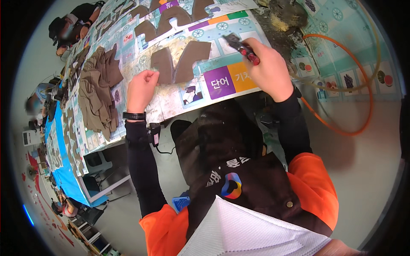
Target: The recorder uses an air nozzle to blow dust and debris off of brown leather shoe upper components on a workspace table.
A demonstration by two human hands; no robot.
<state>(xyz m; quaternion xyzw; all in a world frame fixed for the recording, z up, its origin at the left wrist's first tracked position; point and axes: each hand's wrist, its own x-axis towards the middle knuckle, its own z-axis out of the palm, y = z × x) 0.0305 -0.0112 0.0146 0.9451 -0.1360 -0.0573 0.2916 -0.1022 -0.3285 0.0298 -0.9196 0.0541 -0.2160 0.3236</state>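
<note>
My right hand grips a brush-like tool with a red and black handle, its dark head pointing toward the table's middle. My left hand rests on the table with fingers curled, touching the edge of a brown cut fabric piece. A second brown piece lies right beside it. Both sit on a table covered with printed colourful sheets. More brown pieces lie in a row further back.
A pile of olive-brown fabric lies at the left of the table. An orange hose loop lies on the floor at right. Another person sits at the far left end. A glue-stained patch marks the table's right end.
</note>
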